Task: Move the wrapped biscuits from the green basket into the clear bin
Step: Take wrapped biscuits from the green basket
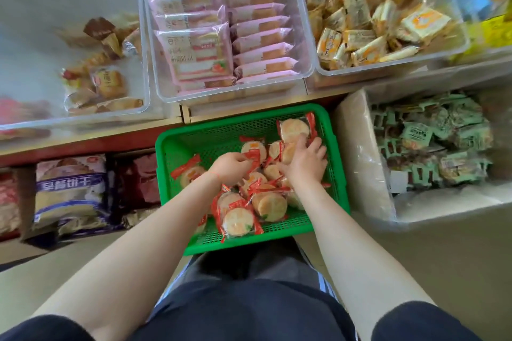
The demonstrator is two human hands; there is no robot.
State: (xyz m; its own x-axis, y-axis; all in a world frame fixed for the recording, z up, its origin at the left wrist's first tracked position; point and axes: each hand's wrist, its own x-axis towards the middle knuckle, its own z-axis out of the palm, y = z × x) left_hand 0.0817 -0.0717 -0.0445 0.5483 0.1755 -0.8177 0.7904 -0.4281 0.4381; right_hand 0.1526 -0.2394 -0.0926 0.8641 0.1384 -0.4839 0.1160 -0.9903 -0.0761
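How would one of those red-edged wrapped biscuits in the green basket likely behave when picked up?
A wrapped biscuit is probably light and stiff in the middle, being a flat round. Its glossy film looks slippery, and the crimped red ends would likely flop. The left hand pinches one by its wrapper.

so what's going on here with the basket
A person has both hands down in a green basket of red-wrapped round biscuits. The left hand pinches the red end of one wrapper, and the right hand is gathering a few packs further right. None of these biscuits show in the clear bins above, which hold other snacks.
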